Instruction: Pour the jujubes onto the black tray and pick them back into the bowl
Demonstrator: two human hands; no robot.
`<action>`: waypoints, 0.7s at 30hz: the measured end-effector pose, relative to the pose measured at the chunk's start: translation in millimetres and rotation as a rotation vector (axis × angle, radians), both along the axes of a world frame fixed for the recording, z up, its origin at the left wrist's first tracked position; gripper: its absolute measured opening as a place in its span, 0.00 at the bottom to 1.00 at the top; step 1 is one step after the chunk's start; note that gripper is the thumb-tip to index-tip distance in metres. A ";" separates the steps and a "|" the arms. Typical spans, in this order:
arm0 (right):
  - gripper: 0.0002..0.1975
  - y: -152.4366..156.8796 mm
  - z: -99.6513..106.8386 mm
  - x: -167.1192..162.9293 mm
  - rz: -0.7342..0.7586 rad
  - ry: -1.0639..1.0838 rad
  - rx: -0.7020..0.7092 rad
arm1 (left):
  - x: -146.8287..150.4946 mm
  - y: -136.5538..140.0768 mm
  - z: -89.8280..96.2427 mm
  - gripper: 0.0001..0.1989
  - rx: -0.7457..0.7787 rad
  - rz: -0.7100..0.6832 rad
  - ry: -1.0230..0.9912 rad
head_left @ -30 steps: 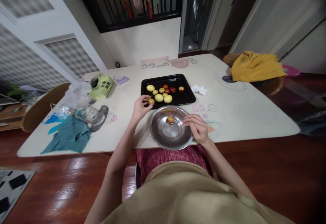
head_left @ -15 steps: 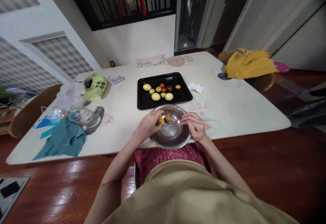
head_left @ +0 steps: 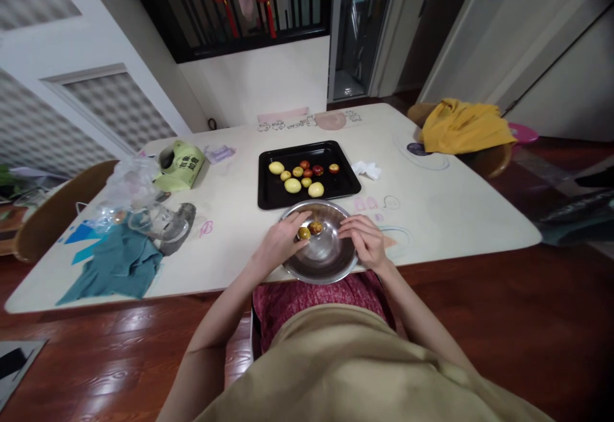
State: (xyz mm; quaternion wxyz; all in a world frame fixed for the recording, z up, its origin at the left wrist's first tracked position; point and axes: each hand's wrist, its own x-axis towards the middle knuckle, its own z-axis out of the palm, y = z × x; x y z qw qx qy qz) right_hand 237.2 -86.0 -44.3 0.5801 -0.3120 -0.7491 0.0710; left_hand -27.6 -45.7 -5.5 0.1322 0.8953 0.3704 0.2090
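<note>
From my remote seat, I see that over the last second the left hand [head_left: 279, 242] has carried a small, round, yellow-brown fruit [head_left: 304, 234] from the black rectangular tray [head_left: 269, 195] into the shiny round metal bowl [head_left: 325, 265], close beside a brown-speckled round fruit [head_left: 315, 228], so the bowl now has two within it. The left thumb and fingers lie around the yellow-brown fruit, though I cannot tell whether they are clamped on it. The right hand [head_left: 368, 241] has stayed at the bowl's right rim, fingers together, its grip unclear to me.
</note>
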 end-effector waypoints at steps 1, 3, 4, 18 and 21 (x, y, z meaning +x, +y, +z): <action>0.20 -0.1 0.0 -0.1 -0.003 0.000 -0.005 | -1.7 -0.5 1.0 0.35 0.012 -0.003 -0.051; 0.21 -0.5 -0.2 -0.7 -0.015 -0.001 -0.015 | -5.2 -2.0 3.5 0.32 0.050 0.018 -0.176; 0.21 -0.7 -0.3 -1.0 -0.021 -0.001 -0.019 | -7.2 -3.1 4.4 0.29 0.073 0.038 -0.243; 0.11 85.2 38.7 38.4 -0.262 -0.238 -0.146 | -29.7 -19.8 -23.4 0.22 0.178 -0.198 -0.505; 0.13 134.3 39.5 43.1 -0.294 -0.441 -0.222 | -29.3 -18.4 -24.8 0.24 0.185 -0.239 -0.458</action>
